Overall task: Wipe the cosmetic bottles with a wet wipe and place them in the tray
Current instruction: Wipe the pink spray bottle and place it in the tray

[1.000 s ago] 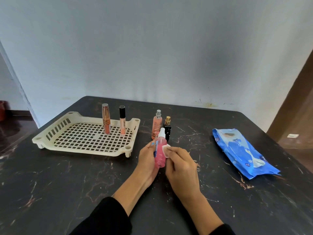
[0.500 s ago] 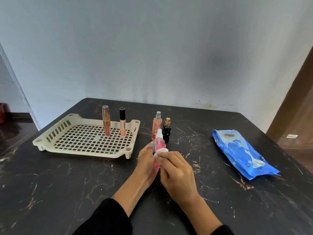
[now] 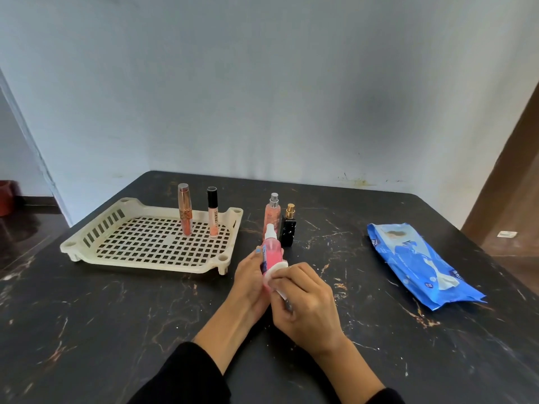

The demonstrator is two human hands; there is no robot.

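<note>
Gripping the pink spray bottle (image 3: 271,250) near the centre of the frame, the left hand (image 3: 250,279) wraps its fingers round the body and keeps it roughly upright above the desk (image 3: 116,316). The right hand (image 3: 303,298) is pressed against it from the right, its fingers curled on a folded white wet wipe (image 3: 275,269) laid on the bottle's lower half, so the two hands sit close together with the bottle between them.

Two slim tubes (image 3: 184,209) (image 3: 213,212) already stand in the cream tray (image 3: 73,246) at left of centre. A peach spray bottle (image 3: 272,214) and a small black bottle (image 3: 288,231) wait just beyond the hands, outside the tray, and the blue wipes pack (image 3: 420,263) lies well apart at the right.

The likely trouble is slip: a damp plastic bottle (wet from the wipe) could twist out of the left hand's hold. A drop or a wide stroke might topple the two waiting bottles right behind it. The tray's open grid also offers poor footing, so a carelessly set bottle could tip into the tubes.
</note>
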